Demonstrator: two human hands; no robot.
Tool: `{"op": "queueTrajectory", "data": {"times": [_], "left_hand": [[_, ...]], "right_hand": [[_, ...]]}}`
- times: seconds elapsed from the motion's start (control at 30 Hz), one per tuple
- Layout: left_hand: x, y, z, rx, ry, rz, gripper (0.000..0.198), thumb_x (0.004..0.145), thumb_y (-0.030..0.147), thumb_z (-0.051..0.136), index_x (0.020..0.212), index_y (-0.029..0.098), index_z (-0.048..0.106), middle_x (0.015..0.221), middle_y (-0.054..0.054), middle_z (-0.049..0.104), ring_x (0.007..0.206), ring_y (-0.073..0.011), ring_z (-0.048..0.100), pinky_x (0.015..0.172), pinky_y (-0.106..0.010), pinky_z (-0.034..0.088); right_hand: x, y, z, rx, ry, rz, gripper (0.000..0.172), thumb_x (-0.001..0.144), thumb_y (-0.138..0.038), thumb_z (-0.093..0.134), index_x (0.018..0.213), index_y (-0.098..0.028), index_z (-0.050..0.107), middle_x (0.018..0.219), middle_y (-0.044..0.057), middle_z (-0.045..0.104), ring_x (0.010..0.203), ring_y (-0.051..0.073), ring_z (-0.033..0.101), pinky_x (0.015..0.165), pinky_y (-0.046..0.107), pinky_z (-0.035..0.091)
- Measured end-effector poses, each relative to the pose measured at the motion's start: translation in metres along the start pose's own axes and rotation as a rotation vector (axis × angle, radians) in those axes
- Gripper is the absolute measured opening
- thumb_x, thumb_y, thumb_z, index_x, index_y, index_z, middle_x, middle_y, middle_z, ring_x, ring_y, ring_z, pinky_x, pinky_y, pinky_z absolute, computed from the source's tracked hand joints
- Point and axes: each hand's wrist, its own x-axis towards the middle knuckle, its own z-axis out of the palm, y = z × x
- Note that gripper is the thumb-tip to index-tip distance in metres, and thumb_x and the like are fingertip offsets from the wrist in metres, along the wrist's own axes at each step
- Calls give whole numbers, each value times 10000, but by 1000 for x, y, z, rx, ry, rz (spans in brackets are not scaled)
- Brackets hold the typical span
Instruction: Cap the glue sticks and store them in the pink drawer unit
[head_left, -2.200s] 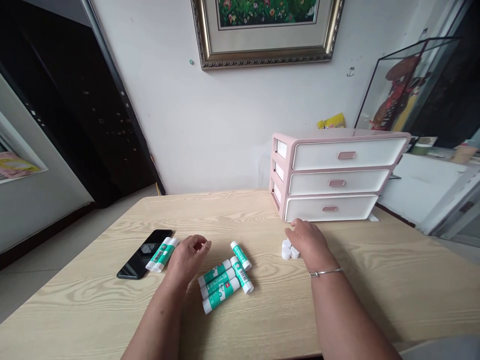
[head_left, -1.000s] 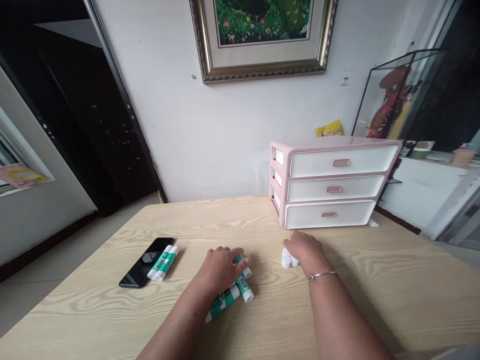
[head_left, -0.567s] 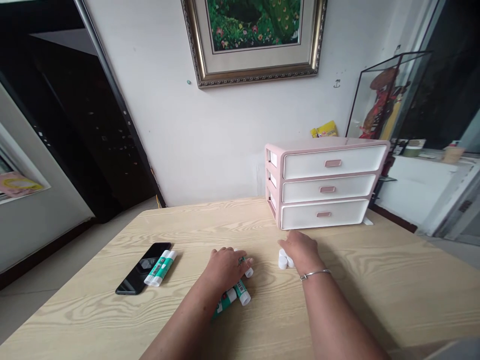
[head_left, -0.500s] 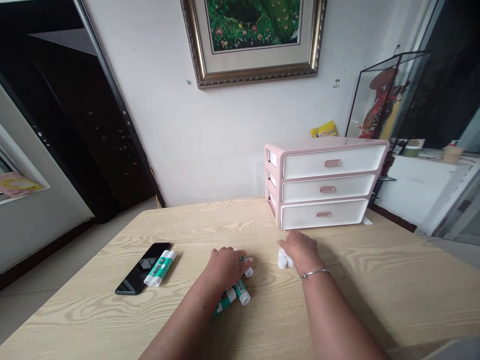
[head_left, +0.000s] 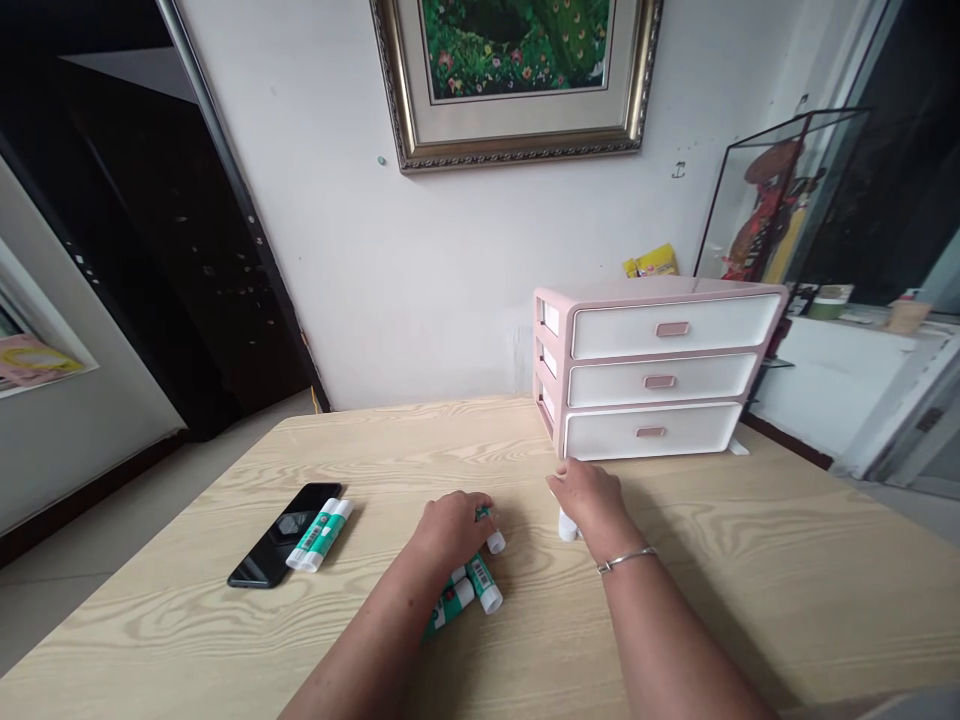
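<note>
My left hand (head_left: 452, 530) rests on a pile of white-and-green glue sticks (head_left: 457, 600), hiding much of it, and one stick end shows past my fingers. My right hand (head_left: 589, 500) is cupped over small white caps (head_left: 568, 525), with only one cap partly showing beneath it. Whether either hand grips what lies under it is hidden. Two more glue sticks (head_left: 321, 535) lie side by side against a black smartphone (head_left: 279, 537), left of my left hand. A silver bangle (head_left: 626, 560) circles my right wrist.
Everything lies on a light wood-grain table (head_left: 195, 610). A pink-and-white unit of three shut drawers (head_left: 652, 380) stands at the back, just beyond my right hand. Behind it are a wall and a framed picture; the table's left edge meets the floor.
My left hand has moved from beside the glue sticks onto the pile, covering it. My right hand has shifted left and now hides most of the white caps.
</note>
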Motion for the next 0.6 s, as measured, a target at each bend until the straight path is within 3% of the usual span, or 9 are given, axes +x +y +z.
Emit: {"op": "queueTrajectory", "data": {"times": [0.17,0.37,0.47,0.6], "left_hand": [[-2,4,-2,87,-23,56,326,893,439,466,967,297,750,966,-125,739,960,-333,654,857,-457,403],[0,3,2,13,5,0,233,832,370,550,961,276,719,868,-90,722,828,-281,663,711,-345,403],[0,1,2,-121,42,-67,253,782,332,593,1005,247,678,768,-52,675,717,-225,637,633,-296,382],[-4,-3,-3,-497,97,-93,280,773,281,563,1045,240,613,705,18,581,613,-146,575,602,-251,402]], "right_hand": [[0,-5,8,63,138,-114,324,897,-409,537,1081,-219,723,1012,96,758,1028,275,661,863,351,414],[-3,-12,13,402,189,-205,280,881,-378,571,1038,-211,732,827,53,745,874,230,680,760,305,445],[-2,-16,19,586,197,-268,280,869,-386,589,1043,-208,717,853,50,737,846,209,672,759,300,460],[-3,-21,26,872,167,-317,326,853,-434,610,1059,-192,684,911,66,728,835,198,669,771,313,492]]}}
